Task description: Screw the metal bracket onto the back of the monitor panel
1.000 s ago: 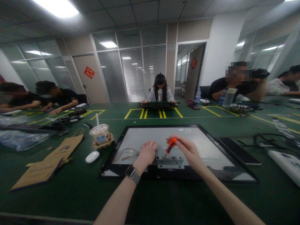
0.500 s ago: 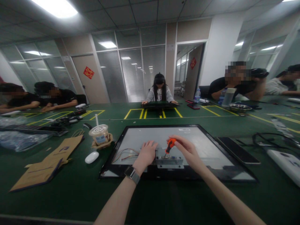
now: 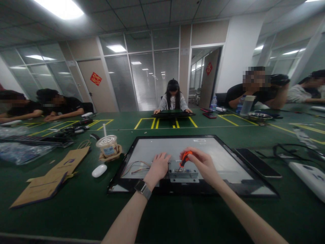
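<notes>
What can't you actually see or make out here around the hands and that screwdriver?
- Head view: the screwdriver tip and any screw it meets are too small; the right hand covers most of the handle.
- Left hand hides the panel part under its palm.
- Bracket details and connectors are blurred.
- Wires run under the left hand, their ends hidden.
- Cup label is unreadable.

big green felt-topped table (image 3: pixel 76 210) with yellow taped boxes (image 3: pixel 146 122), frosted glass partition walls (image 3: pixel 142 78) behind, grey tiled ceiling with bright panel lights (image 3: pixel 59 7), brown door (image 3: pixel 98 84) carrying a red diamond sticker (image 3: pixel 95 78).
</notes>
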Demonstrator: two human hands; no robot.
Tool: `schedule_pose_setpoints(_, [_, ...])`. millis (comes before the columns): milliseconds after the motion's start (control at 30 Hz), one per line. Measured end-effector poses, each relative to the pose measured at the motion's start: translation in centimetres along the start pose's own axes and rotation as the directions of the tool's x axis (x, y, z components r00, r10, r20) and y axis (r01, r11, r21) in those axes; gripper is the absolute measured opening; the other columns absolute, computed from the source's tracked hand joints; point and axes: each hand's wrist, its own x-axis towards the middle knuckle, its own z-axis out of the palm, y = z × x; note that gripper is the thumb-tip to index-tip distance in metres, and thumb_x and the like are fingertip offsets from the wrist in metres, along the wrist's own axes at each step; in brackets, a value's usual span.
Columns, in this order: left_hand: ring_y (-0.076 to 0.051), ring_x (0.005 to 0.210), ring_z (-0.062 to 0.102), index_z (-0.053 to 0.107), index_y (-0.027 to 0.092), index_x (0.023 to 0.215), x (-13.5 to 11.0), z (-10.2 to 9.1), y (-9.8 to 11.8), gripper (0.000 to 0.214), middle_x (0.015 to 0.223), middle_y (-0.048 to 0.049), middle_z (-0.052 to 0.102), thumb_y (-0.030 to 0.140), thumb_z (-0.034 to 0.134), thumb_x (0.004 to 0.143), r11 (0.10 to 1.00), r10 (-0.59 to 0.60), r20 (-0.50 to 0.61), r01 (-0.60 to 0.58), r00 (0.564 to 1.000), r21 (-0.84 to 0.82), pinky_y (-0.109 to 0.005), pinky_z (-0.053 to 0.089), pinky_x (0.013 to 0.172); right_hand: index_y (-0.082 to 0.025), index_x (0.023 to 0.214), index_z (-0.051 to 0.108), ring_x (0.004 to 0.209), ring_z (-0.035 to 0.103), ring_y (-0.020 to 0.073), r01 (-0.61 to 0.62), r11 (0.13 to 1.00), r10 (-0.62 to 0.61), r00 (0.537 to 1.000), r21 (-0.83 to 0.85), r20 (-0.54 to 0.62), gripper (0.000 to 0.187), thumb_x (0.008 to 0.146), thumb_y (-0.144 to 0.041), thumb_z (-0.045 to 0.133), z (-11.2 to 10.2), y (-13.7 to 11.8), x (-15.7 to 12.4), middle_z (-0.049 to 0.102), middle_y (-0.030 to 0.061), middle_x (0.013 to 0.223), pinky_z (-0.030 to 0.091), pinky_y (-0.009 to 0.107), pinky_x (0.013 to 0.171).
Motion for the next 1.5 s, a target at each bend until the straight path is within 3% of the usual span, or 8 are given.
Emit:
schedule_pose_setpoints(300, [-0.027, 0.132, 0.048, 0.048, 0.018, 0.14, -0.03, -0.25, 0.13, 0.05, 0.147, -0.0138, 0.048, 0.009, 0.036, 0.092, 1.0, 0.011, -0.01, -0.011, 1.0, -0.009, -0.045, 0.037, 0.111, -0.022, 0.109, 0.067, 0.095, 0.073, 0.0238, 0.025, 0.999, -0.024, 1.0, 0.046, -0.016, 0.025, 0.097, -0.041, 0.055, 0.1, 0.82, -0.1, 0.074, 0.0096, 0.108, 0.061, 0.041, 0.083])
schedule_pose_setpoints(467, [-0.027, 0.133, 0.046, 0.048, 0.019, 0.14, -0.03, -0.36, 0.28, 0.05, 0.147, -0.0136, 0.047, 0.009, 0.033, 0.093, 1.0, -0.01, 0.012, 0.01, 1.0, 0.007, -0.046, 0.036, 0.112, -0.023, 0.109, 0.069, 0.099, 0.072, 0.0254, -0.001, 1.0, 0.001, 1.0, 0.026, 0.002, 0.028, 0.089, -0.042, 0.067, 0.17, 0.78, -0.29, 0.077, 0.0094, 0.104, 0.06, 0.042, 0.087])
schedule_pose_setpoints(633, [-0.026, 0.134, 0.046, 0.047, 0.019, 0.141, -0.06, -0.43, 0.32, 0.05, 0.148, -0.0133, 0.047, 0.01, 0.033, 0.094, 1.0, -0.014, 0.01, 0.014, 1.0, 0.011, -0.045, 0.036, 0.112, -0.021, 0.1, 0.074, 0.089, 0.072, 0.0234, 0.044, 0.997, -0.047, 0.998, -0.068, -0.039, 0.028, 0.084, -0.043, 0.072, 0.09, 0.77, -0.18, 0.076, 0.0081, 0.097, 0.061, 0.038, 0.082])
schedule_pose_setpoints(833, [-0.027, 0.133, 0.047, 0.048, 0.018, 0.14, 0.02, -0.16, 0.18, 0.05, 0.147, -0.0125, 0.048, 0.01, 0.034, 0.093, 1.0, -0.003, -0.006, 0.003, 1.0, -0.004, -0.043, 0.036, 0.111, -0.024, 0.119, 0.067, 0.094, 0.073, 0.0236, 0.044, 0.997, -0.045, 0.999, -0.06, -0.022, 0.032, 0.092, -0.041, 0.062, 0.06, 0.81, -0.2, 0.076, 0.0082, 0.101, 0.061, 0.04, 0.083])
schedule_pose_setpoints(1000, [-0.028, 0.134, 0.046, 0.049, 0.017, 0.14, 0.02, -0.14, 0.17, 0.051, 0.148, -0.0133, 0.047, 0.009, 0.035, 0.092, 1.0, 0.007, -0.003, -0.007, 1.0, -0.006, -0.045, 0.036, 0.112, -0.026, 0.12, 0.063, 0.097, 0.073, 0.0235, 0.065, 0.997, -0.066, 0.998, -0.047, -0.012, 0.03, 0.095, -0.04, 0.058, 0.21, 0.55, -0.32, 0.074, 0.009, 0.108, 0.06, 0.04, 0.085])
schedule_pose_setpoints(1367, [-0.026, 0.135, 0.044, 0.047, 0.017, 0.141, -0.12, -0.46, 0.28, 0.05, 0.148, -0.0128, 0.047, 0.011, 0.033, 0.094, 1.0, -0.002, 0.011, 0.002, 1.0, 0.0, -0.043, 0.034, 0.113, -0.019, 0.09, 0.075, 0.084, 0.07, 0.022, -0.112, 0.974, 0.103, 0.993, 0.196, 0.055, 0.026, 0.085, -0.044, 0.071, -0.17, 0.39, 0.0, 0.077, 0.0077, 0.091, 0.056, 0.038, 0.081])
schedule_pose_setpoints(1500, [-0.027, 0.134, 0.046, 0.048, 0.018, 0.14, -0.07, -0.23, 0.2, 0.048, 0.148, -0.0131, 0.047, 0.011, 0.034, 0.094, 1.0, -0.002, -0.005, 0.002, 1.0, 0.001, -0.046, 0.036, 0.112, -0.022, 0.095, 0.076, 0.083, 0.069, 0.0198, -0.178, 0.921, 0.154, 0.983, 0.348, 0.096, 0.025, 0.084, -0.044, 0.073, -0.09, 0.24, -0.06, 0.076, 0.0063, 0.09, 0.055, 0.035, 0.078])
